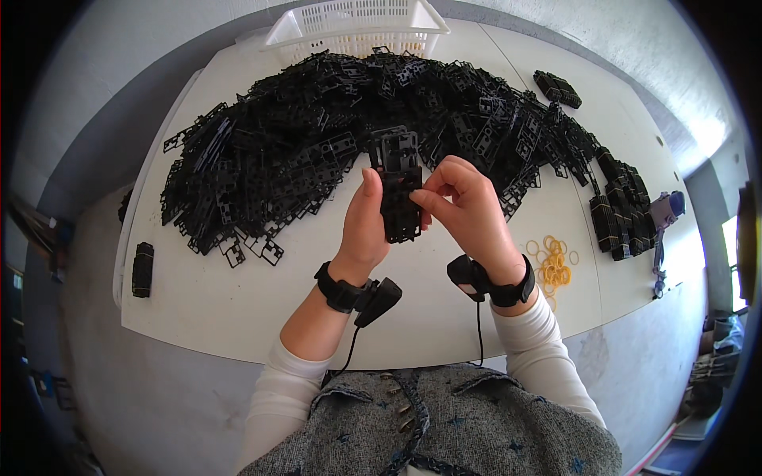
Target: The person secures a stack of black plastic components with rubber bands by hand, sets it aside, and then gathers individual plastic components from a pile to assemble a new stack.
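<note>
Jacket [468, 408], left hand [365, 220] cupping frames [402, 213], right hand [464, 198] seemingly pinching them

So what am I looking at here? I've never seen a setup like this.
No machine: these are a person's own bare hands. The single picture comes from a wide fisheye camera worn on the head, looking down, so straight edges bend. Each wrist wears a black strapped device. The left hand holds a stack of black frames; the right hand has its fingertips at the stack's edge, though what they grip is unclear. On the white table lie a big heap of similar pieces, yellow rings and banded bundles, with a white basket at the far side.
</note>
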{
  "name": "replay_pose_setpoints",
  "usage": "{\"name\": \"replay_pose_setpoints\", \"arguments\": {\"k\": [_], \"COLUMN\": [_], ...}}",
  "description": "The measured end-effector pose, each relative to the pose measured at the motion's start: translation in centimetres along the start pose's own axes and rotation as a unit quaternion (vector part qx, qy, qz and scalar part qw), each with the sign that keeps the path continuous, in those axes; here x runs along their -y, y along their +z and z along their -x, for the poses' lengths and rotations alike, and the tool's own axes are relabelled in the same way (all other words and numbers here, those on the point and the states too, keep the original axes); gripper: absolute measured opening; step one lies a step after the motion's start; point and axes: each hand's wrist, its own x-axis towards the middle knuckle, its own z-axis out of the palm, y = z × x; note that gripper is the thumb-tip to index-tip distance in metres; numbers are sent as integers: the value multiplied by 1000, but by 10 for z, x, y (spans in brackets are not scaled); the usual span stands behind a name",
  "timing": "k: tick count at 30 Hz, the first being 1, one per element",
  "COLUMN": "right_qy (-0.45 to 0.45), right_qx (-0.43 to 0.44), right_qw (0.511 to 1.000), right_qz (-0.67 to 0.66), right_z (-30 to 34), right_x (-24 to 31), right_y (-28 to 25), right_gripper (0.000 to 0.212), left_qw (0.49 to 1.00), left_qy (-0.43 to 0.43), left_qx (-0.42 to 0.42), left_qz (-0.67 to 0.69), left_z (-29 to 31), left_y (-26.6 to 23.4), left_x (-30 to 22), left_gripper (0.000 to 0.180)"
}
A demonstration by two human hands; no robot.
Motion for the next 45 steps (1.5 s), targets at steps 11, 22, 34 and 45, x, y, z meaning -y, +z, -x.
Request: {"name": "replay_pose_setpoints", "arguments": {"k": [11, 22, 34, 45], "right_qy": [-127, -208, -186, -179], "right_qx": [-62, -100, -104, -132], "right_qw": [986, 965, 977, 975], "right_qz": [86, 126, -3, 3], "right_z": [-1, -7, -4, -2], "right_x": [4, 0, 0, 7], "right_y": [2, -8, -15, -12], "right_gripper": [46, 40, 22, 14], "left_qw": [1000, 999, 994, 991], "left_qy": [8, -19, -68, -100], "left_qx": [-26, 20, 79, 81], "left_qz": [-5, -46, -20, 30], "left_z": [1, 1, 5, 4], "left_y": [5, 1, 7, 7], "left_x": [-3, -2, 5, 6], "left_gripper": [61, 61, 59, 60]}}
